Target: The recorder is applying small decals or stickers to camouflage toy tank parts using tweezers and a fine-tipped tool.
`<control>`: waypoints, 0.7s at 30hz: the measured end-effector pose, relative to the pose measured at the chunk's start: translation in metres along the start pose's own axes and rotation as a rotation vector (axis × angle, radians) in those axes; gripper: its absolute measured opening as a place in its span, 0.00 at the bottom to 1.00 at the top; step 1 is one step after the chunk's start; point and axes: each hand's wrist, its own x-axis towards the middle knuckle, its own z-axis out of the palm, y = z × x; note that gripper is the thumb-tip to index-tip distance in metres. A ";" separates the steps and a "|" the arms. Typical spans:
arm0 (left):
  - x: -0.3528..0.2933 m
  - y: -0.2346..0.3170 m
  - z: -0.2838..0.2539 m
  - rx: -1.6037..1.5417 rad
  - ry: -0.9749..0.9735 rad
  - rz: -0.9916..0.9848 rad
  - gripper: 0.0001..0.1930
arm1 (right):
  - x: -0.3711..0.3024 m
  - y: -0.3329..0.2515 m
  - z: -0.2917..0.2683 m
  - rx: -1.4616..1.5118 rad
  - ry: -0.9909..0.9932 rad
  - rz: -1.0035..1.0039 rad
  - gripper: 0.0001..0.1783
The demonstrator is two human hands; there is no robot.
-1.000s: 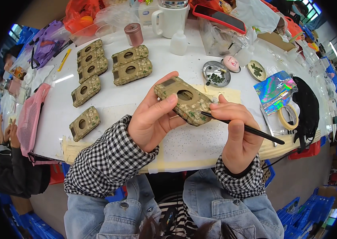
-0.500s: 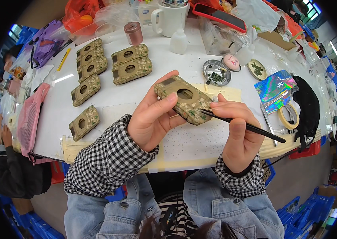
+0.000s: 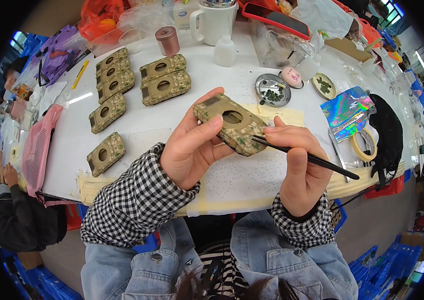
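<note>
My left hand (image 3: 192, 137) grips a camouflage-patterned model tank hull (image 3: 229, 122) with a round hole in its top, thumb lying on the upper face. Black tweezers (image 3: 317, 159) are pinched in my right hand (image 3: 299, 165), their tips touching or just over the hull's near right end. Whether a small part sits between the tips I cannot tell. More hulls of the same kind stand in rows on the left, the nearest hull (image 3: 106, 154) apart from the others. Right of the hull, a round metal dish (image 3: 272, 90) holds small dark green pieces, and an oval dish (image 3: 323, 86) holds green pieces.
Behind are a white mug (image 3: 217, 25), a pink tin (image 3: 167, 41), a white dropper bottle (image 3: 224, 52) and a red-cased phone (image 3: 276, 21). To the right lie holographic foil (image 3: 347, 112), a tape roll (image 3: 363, 146) and a black bag (image 3: 387, 132). A pink mesh bag (image 3: 42, 145) hangs at the left edge.
Both hands hold nearly the same pose, with only a very slight shift of the hull. At the far left, another person's arm has moved a little.
</note>
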 end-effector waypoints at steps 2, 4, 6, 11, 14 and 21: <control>0.000 0.000 0.001 0.001 0.003 -0.002 0.27 | 0.000 0.000 0.000 -0.003 0.002 -0.001 0.13; 0.000 0.000 0.002 0.002 0.002 -0.002 0.28 | 0.000 0.000 0.000 -0.012 0.000 -0.008 0.13; 0.000 0.001 0.001 0.005 0.001 -0.001 0.28 | 0.000 0.000 0.000 -0.019 -0.002 -0.012 0.13; 0.001 0.001 0.002 0.008 0.000 0.000 0.28 | 0.000 0.000 0.000 -0.022 -0.003 -0.012 0.12; 0.000 0.001 0.002 0.011 -0.002 0.002 0.28 | 0.000 0.000 -0.001 -0.021 -0.001 -0.015 0.12; 0.001 0.001 0.001 0.007 0.001 0.000 0.27 | 0.000 0.000 0.000 -0.015 0.004 -0.010 0.12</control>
